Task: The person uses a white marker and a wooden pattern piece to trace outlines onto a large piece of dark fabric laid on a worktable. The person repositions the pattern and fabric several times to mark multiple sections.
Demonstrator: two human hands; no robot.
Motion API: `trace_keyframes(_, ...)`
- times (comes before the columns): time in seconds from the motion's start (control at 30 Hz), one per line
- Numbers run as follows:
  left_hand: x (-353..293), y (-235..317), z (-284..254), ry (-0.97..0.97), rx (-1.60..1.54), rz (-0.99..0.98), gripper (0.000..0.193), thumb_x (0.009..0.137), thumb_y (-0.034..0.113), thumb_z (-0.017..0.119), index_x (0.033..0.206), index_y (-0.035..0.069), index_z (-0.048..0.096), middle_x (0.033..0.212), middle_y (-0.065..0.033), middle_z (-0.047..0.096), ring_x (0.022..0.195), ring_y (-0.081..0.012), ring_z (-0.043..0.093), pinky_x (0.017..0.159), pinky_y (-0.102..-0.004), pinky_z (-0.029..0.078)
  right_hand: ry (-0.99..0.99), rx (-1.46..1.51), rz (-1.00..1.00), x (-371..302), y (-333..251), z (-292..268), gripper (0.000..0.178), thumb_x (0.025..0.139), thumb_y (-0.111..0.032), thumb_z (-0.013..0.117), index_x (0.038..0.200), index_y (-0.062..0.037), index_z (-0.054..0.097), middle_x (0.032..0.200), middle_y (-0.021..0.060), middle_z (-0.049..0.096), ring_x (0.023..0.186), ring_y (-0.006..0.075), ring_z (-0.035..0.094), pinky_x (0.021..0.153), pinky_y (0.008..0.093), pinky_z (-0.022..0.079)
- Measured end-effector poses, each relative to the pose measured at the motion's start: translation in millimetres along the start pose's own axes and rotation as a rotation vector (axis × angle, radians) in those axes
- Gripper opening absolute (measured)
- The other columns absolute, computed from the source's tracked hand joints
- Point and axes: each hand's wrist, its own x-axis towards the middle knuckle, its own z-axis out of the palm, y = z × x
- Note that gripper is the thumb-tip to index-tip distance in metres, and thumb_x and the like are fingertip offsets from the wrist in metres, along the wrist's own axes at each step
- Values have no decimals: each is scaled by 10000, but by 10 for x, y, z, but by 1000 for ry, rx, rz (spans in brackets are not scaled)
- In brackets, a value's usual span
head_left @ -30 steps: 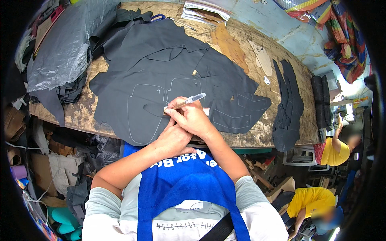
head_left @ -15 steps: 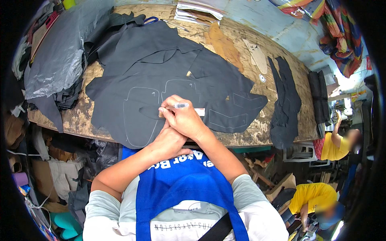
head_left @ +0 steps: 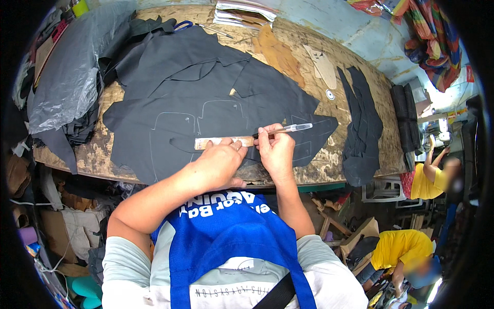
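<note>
Covering the left end: a grey plastic sheet (head_left: 74, 72), translucent and creased, lies over dark folded material (head_left: 82, 121);
Spread on the surface: a broad black sheet (head_left: 193, 85), its layers overlapping toward the far side, reaches across the middle of the worn wooden surface (head_left: 324, 174);
Drawn on the black: thin pale outlines (head_left: 175, 113), two tall ones side by side left of centre, others toward the right tip;
Measuring strip: a straight, narrow pale strip (head_left: 201, 143) lies flat on the black sheet, just below the second tall outline, running left to right;
Left grip: the left grip (head_left: 221, 160) is not closed round anything; its fingers lie on the strip from the near side, the thumb held apart;
Right grip: the right grip (head_left: 277, 150) is closed, thumb and fingers pinching a pen (head_left: 297, 127); the pen slants, clear end up and right, dark end by the strip's right end; whether they touch, I cannot tell;
Beyond the right grip: a tan piece (head_left: 280, 51), then pale card pieces (head_left: 322, 67), then a small white disc (head_left: 330, 95);
Right end: long dark pieces (head_left: 363, 123) lie bunched, near black rolls (head_left: 404, 118); past them, two people in yellow tops (head_left: 401, 251).
</note>
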Motion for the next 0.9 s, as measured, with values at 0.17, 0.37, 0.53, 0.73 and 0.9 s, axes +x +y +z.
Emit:
trace_keyframes(0.17,157,-53,-226,-52,-58,22,677,806,339,684,1278,-73,427,1053,-285,614,1031,-403,585,894,-416,484,1,-36,-28,-19,24,-24,158,897,-81,590,795,37,566,638,78,634,593,128,660,539,250,508)
trace_keyframes(0.37,321,-133,-366,-126,-97,0,612,954,380,441,1338,-90,357,1048,-320,601,1029,-443,566,910,-464,443,4,-212,-326,-153,-67,-49,96,851,-54,616,800,11,565,636,149,607,584,287,629,558,347,477)
trace_keyframes(0.53,443,-227,-516,-243,-114,-24,708,979,523,273,1378,-57,348,1267,-284,514,1204,-401,480,1026,-410,376,-171,-80,-209,-287,-156,-142,55,850,-35,626,820,10,610,696,103,636,649,133,621,567,280,469)
trace_keyframes(0.73,606,-335,-705,-527,-411,-237,869,919,686,191,1258,-32,544,1096,-176,646,916,-224,636,749,-339,536,-367,239,-251,-294,-109,449,115,843,-120,662,852,-13,621,814,124,635,796,236,606,722,350,479)
trace_keyframes(0.9,633,-386,-658,-534,-513,-267,910,903,710,193,1190,-56,593,1163,-184,624,1081,-262,586,942,-362,458,-308,70,-476,-295,-131,611,119,785,-111,704,844,-37,631,802,132,639,786,284,613,729,374,486)
